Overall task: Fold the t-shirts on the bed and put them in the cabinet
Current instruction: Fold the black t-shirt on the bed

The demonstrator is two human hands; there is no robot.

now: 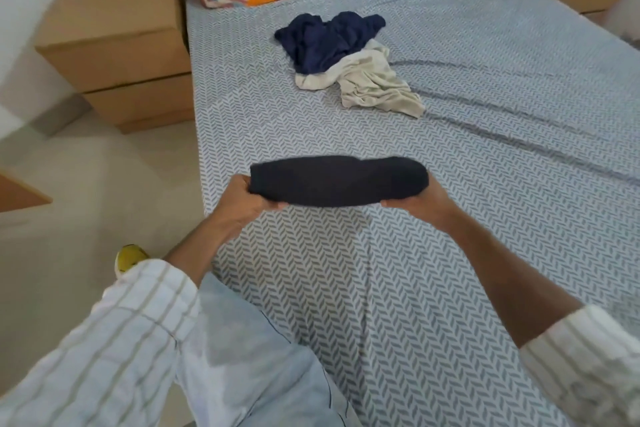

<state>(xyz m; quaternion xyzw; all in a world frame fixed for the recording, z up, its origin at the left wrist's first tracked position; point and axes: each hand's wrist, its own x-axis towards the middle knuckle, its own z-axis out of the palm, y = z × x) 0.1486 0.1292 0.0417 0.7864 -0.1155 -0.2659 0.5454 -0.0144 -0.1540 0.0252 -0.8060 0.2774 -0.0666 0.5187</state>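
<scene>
Gripping the folded black t-shirt (337, 180) just above the herringbone-patterned blue bed sheet (398, 288), the left hand (247, 199) and right hand (420, 199) curl their fingers round its ends, while farther off lie a crumpled navy t-shirt (322, 40) touching a crumpled cream t-shirt (370, 83).
</scene>
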